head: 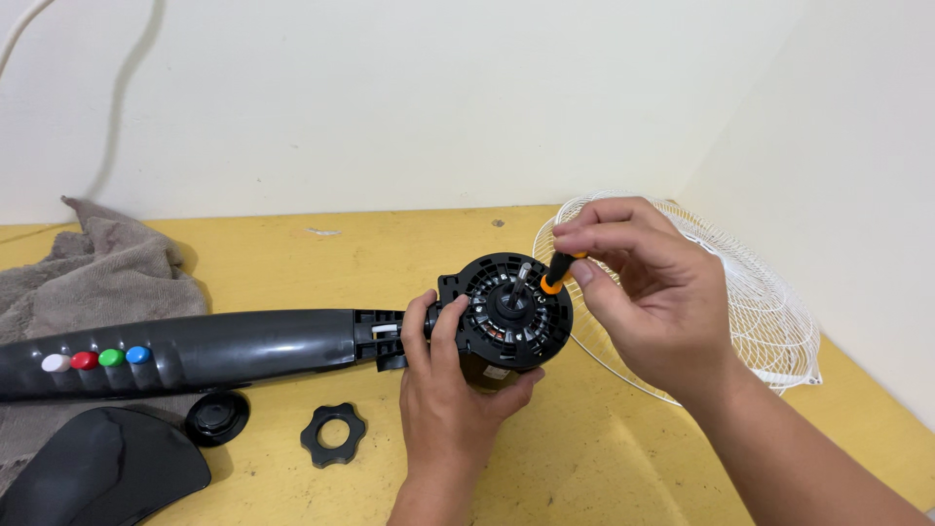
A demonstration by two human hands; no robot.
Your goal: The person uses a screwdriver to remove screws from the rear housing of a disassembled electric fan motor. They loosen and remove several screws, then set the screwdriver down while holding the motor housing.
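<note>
A black fan motor housing (506,310) with a bare metal shaft lies on a yellow table (370,253), joined to a long black fan stand (195,351) that carries white, red, green and blue buttons. My left hand (450,382) grips the housing from below and from its left. My right hand (643,292) pinches a small screwdriver (555,274) with a black and orange handle. Its tip points down onto the front face of the housing.
A white wire fan guard (750,321) lies at the right, by the wall corner. A grey cloth (88,273) sits under the stand at the left. A black lobed nut (333,434), a black round cap (217,417) and a black curved cover (97,472) lie near the front.
</note>
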